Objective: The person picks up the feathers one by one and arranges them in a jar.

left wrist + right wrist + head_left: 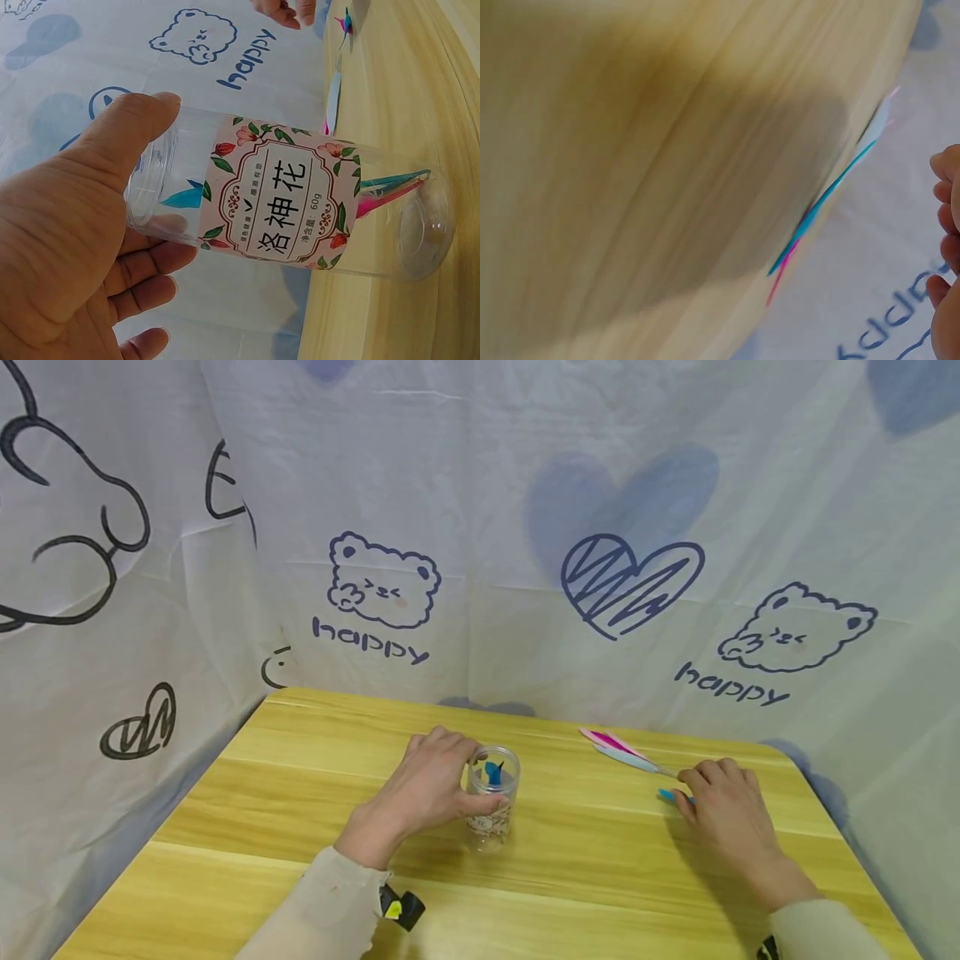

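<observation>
My left hand (431, 785) grips a clear plastic jar (382, 247) near its open rim, thumb on one side and fingers on the other. The jar stands upright on the table, with a pink floral label (285, 196) facing the left wrist camera. Inside it are blue and pink feathers (391, 184), partly hidden by the label. Over the right side of the table hovers my right hand (731, 814), fingers loosely bent and nothing held. Below and beside it lie loose feathers: a pink one (609, 742), a pale blue one (626, 759) and a bright blue one (821, 202).
The yellow wood-grain table (300, 814) reaches back to a hanging white cloth (487, 635) printed with bears and hearts. More printed cloth (172, 635) hangs along the left side. A black strap (408, 910) sits at the left sleeve.
</observation>
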A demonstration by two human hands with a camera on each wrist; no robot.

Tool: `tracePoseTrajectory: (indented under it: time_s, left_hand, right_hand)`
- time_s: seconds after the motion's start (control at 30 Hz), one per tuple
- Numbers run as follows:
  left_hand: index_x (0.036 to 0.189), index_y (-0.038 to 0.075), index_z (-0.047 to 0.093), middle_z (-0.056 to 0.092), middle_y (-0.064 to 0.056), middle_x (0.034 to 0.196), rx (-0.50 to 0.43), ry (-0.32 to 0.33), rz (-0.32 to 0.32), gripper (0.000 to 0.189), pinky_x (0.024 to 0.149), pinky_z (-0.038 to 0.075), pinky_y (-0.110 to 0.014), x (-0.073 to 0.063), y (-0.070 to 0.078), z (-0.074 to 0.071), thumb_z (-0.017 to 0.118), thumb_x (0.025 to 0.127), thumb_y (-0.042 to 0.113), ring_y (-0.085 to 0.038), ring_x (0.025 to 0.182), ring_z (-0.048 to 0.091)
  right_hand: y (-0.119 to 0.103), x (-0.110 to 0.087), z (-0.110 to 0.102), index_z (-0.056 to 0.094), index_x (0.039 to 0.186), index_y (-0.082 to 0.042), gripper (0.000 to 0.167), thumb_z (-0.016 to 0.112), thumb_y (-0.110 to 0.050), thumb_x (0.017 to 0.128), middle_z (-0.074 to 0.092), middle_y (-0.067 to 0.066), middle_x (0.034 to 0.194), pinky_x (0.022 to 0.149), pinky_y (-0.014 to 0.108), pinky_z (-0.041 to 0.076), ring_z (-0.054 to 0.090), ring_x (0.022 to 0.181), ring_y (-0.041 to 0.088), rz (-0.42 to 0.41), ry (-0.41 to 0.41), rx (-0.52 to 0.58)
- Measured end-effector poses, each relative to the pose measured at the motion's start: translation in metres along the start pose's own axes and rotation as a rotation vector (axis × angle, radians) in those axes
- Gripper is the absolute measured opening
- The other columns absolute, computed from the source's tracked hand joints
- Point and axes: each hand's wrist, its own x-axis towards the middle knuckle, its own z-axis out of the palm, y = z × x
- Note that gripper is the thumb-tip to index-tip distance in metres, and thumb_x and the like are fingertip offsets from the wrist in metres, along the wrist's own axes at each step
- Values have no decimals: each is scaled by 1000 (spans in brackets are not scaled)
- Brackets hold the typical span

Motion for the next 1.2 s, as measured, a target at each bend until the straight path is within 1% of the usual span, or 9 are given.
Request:
tracePoseTrajectory:
  time_s: [0.13,0.27,0.4,0.57,0.67,0.83,0.93,1.1,1.2]
  left_hand:
    - [125,13,71,72,-1,125,-9,0,-1,68,106,39,-47,0,0,0,81,83,65,-25,123,57]
    - [125,13,71,72,-1,124,-7,-2,0,67,105,39,-46,0,0,1,82,83,64,-24,121,57]
    - [124,13,71,72,-1,123,-6,-1,0,67,104,39,-46,0,0,1,82,82,64,-24,121,57]
    - [124,13,71,72,-1,123,-11,1,-4,67,104,39,-46,0,0,0,82,82,64,-24,120,57]
    - [124,13,71,72,-1,123,-11,1,-5,67,105,39,-46,0,0,0,82,82,64,-24,121,57]
    - [125,13,71,72,-1,124,-7,2,-5,68,105,39,-46,0,0,0,81,83,65,-24,122,57]
    - [126,13,71,72,-1,125,-7,2,-5,68,105,39,-47,0,-1,0,81,83,65,-24,122,57]
    - [126,13,71,72,-1,125,-10,-1,-8,68,105,39,-46,0,-1,1,81,83,64,-24,122,56]
    - [125,13,71,72,-1,125,-11,-3,-11,67,106,39,-46,0,-1,1,81,83,64,-24,122,56]
  right_hand:
    - [16,-9,3,73,103,-3,27,82,-21,85,67,15,99,76,58,42,56,95,40,66,-91,-24]
    - [28,-18,6,73,103,-2,25,80,-21,87,67,15,100,76,60,41,55,96,41,109,-172,-30]
    - [33,-23,8,73,102,-3,23,78,-22,89,67,15,101,76,61,42,55,96,41,130,-266,-45]
    - [34,-24,10,74,107,-2,25,77,-23,93,66,14,101,79,62,42,54,97,40,154,-364,-53]
    - [33,-23,12,74,108,-2,25,77,-22,94,65,13,100,79,62,41,54,98,41,169,-393,-53]
    - [33,-23,16,75,107,-2,23,76,-21,95,65,12,97,79,62,41,54,97,41,196,-418,-51]
    - [33,-24,18,76,105,-2,19,75,-19,96,64,11,93,79,63,41,54,96,40,207,-434,-47]
    - [30,-24,19,77,100,-4,14,75,-17,95,65,9,93,80,62,41,53,99,37,213,-426,-23]
    - [29,-24,20,77,97,-5,11,75,-15,94,65,8,92,80,62,41,54,98,36,209,-416,-21]
